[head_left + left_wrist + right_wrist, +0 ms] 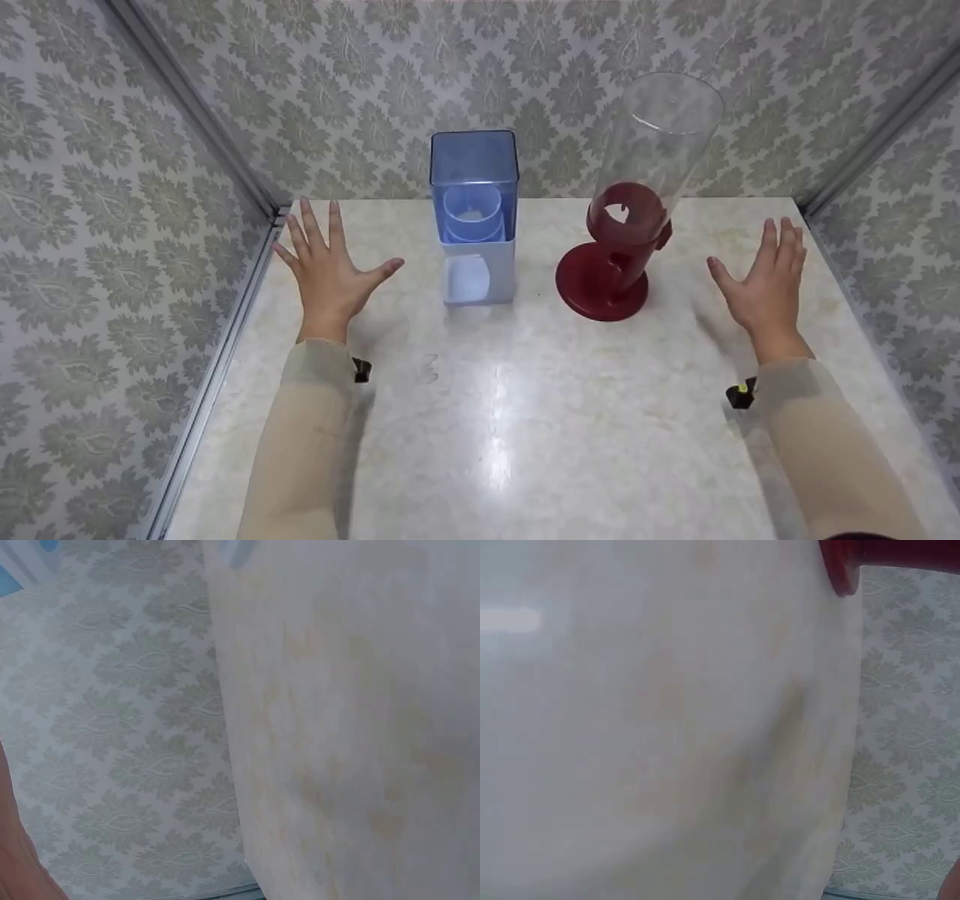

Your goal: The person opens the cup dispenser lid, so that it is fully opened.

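My left hand (326,281) is held with its fingers spread, thumb toward a blue-and-white box-shaped dispenser (477,273), and touches nothing. That dispenser has a see-through blue upper part with a round blue collar inside and a white lower part with an opening. To its right stands a red stand (600,281) with a round foot and a ring, which carries a tall clear cylinder (652,142), tilted to the right. My right hand (769,289) is right of this stand, fingers straight and holding nothing. In the right wrist view only part of the red stand (844,566) shows.
Both things stand near the back edge of a pale marbled table (570,435). Patterned wall panels (360,82) close in the back and both sides, with metal rails in the corners. Small black devices (361,370) sit at the wrists.
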A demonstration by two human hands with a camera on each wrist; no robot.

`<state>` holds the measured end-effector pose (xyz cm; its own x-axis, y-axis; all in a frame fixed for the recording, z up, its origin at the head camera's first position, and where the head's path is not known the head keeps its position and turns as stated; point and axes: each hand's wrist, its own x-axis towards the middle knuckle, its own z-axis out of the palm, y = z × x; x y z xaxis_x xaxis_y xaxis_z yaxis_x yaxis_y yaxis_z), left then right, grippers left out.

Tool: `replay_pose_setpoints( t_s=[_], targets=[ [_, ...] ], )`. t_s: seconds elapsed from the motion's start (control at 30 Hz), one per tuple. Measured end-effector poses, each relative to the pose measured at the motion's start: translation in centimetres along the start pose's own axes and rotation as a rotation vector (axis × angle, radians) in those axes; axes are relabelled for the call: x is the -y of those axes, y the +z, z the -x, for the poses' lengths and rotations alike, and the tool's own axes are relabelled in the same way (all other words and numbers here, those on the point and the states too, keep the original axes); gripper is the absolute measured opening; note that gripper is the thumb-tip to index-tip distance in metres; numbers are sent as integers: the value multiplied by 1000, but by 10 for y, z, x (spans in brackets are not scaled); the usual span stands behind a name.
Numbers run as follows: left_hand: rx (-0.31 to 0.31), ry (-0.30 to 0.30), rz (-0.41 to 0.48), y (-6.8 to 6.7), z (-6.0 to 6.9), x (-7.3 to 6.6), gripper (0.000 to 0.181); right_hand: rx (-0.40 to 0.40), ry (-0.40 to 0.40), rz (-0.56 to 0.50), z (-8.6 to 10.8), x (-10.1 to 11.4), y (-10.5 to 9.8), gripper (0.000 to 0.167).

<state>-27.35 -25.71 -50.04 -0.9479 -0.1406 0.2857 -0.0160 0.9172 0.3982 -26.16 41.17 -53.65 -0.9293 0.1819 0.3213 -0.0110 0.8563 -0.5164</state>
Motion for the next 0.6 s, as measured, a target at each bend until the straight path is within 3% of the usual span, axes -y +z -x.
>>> replay_pose_setpoints(
  t_s=[0.2,0.3,0.47,0.6],
  targets=[
    [-42,67,215,0,9,-6,143,-143,6,-206,17,19,1,100],
    [-69,85,298,-1,15,-12,144,-230,-29,-320,25,30,2,97],
    [-111,102,382,-2,25,-23,153,-373,-133,-496,37,53,10,103],
    [-146,121,463,-3,32,-30,154,-476,-192,-629,48,85,14,112]
  ],
)
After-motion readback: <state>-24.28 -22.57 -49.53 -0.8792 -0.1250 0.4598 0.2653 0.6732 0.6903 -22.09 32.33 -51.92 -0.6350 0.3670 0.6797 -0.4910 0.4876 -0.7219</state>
